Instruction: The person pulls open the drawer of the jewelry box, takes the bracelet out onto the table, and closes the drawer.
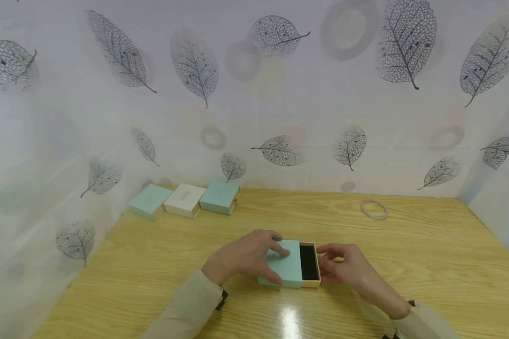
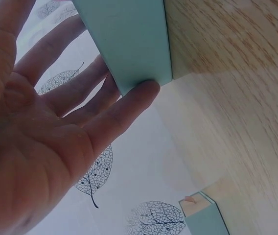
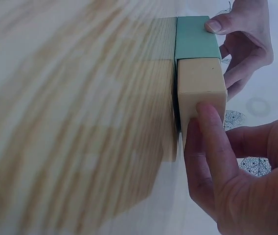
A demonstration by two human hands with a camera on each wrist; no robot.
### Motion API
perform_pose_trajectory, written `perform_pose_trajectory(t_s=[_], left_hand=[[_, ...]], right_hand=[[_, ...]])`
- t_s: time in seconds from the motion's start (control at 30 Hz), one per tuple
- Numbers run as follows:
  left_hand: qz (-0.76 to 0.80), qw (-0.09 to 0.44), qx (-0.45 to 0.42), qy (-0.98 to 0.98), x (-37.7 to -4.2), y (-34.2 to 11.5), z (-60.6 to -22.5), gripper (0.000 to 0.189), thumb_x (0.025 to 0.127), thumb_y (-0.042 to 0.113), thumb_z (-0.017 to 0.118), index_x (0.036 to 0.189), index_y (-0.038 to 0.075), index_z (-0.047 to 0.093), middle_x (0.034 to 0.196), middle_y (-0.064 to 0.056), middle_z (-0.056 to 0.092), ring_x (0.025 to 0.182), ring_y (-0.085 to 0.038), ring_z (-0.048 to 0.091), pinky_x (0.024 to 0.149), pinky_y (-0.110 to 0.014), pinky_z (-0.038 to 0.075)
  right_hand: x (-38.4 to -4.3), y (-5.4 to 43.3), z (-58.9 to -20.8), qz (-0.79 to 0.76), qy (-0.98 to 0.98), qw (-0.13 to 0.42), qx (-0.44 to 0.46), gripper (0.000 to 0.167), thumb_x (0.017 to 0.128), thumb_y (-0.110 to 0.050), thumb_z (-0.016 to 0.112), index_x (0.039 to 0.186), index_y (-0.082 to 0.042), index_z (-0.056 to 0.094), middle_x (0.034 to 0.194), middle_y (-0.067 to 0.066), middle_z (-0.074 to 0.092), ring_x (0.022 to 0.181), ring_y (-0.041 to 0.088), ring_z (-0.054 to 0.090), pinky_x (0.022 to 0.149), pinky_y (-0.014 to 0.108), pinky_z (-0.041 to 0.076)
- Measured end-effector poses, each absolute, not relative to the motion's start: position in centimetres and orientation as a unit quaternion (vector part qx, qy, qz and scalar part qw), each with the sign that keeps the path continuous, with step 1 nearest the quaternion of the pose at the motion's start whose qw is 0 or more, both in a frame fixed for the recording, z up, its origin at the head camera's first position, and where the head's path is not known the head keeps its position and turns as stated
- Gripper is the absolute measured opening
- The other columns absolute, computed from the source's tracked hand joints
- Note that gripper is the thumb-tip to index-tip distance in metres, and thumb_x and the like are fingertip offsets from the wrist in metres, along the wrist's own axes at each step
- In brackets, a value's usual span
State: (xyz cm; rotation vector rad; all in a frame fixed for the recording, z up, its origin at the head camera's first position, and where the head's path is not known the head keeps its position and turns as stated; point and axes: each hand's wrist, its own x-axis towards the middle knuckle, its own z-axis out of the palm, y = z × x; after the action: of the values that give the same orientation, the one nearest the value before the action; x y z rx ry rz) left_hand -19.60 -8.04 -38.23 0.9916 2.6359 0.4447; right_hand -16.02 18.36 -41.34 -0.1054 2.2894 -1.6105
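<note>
Presently: Drawer Box (image 1: 289, 263) Part-Way Extended, Held at the Left

Location: the box lies flat on the near middle of the wood-grained surface (image 1: 432, 254). Its pale tray (image 1: 310, 284) stands out beyond the right end of the mint cover (image 1: 294, 277), exposing a dark interior (image 1: 309, 262).

Grip condition: the person's left grip (image 1: 254, 256) has hold of the cover, thumb on the near side, fingers over the top toward the far side. The right grip (image 1: 343, 268) has its fingers bent and in contact with the tray's right end; whether they pinch anything there, I cannot tell.

Hazards, in my judgement: should the left grip slacken during a pull, the whole box could skid rightward across the glossy surface. Squeezing the cover too hard could bind the tray; a crooked pull could jam it at one corner. A sharp tug could free it all at once and tip it. Whether anything loose sits inside is not evident from where I stand, so a spill cannot be ruled out.

Count: four boxes in all. One is in hand; three rest at the far left, reading left to right: one pale green box (image 1: 151, 197), one white box (image 1: 185, 197), one teal box (image 1: 219, 195). One ring (image 1: 378, 217) lies at the far right. Grips: two. Exposed trays: one.
</note>
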Motion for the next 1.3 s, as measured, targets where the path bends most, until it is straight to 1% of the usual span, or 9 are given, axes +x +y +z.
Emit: perform_pose_trajectory(t_s=[0.27, 0.67, 1.3], left_hand=[[0.151, 0.150, 0.337, 0.917, -19.60, -7.93, -38.16, 0.060, 0.078, 0.047, 0.088, 0.132, 0.028, 0.071, 0.152, -0.004, 0.055, 0.142, -0.023, 0.050, 0.119, -0.041, 0.042], [0.171, 0.140, 0.349, 0.911, -19.64, -8.11, -38.50, 0.060, 0.076, 0.045, 0.089, 0.131, 0.026, 0.072, 0.149, -0.006, 0.058, 0.138, -0.024, 0.053, 0.116, -0.037, 0.046], [0.168, 0.146, 0.341, 0.913, -19.55, -8.09, -38.39, 0.061, 0.077, 0.046, 0.088, 0.132, 0.027, 0.070, 0.151, -0.005, 0.056, 0.139, -0.026, 0.051, 0.116, -0.040, 0.045]], right_hand=[[-16.04, 18.30, -41.30, -0.578, 0.795, 0.177, -0.050, 0.041, 0.097, 0.004, 0.055, 0.136, 0.017, 0.052, 0.102, 0.018, 0.063, 0.090, 0.024, 0.074, 0.073, 0.034, 0.065], [-16.14, 18.11, -41.11, -0.570, 0.799, 0.182, -0.050, 0.040, 0.098, 0.004, 0.055, 0.135, 0.017, 0.053, 0.103, 0.018, 0.063, 0.089, 0.023, 0.074, 0.074, 0.035, 0.065], [-16.13, 17.74, -41.20, -0.580, 0.792, 0.181, -0.057, 0.044, 0.094, 0.004, 0.058, 0.135, 0.018, 0.052, 0.102, 0.018, 0.064, 0.091, 0.024, 0.073, 0.075, 0.035, 0.065]])
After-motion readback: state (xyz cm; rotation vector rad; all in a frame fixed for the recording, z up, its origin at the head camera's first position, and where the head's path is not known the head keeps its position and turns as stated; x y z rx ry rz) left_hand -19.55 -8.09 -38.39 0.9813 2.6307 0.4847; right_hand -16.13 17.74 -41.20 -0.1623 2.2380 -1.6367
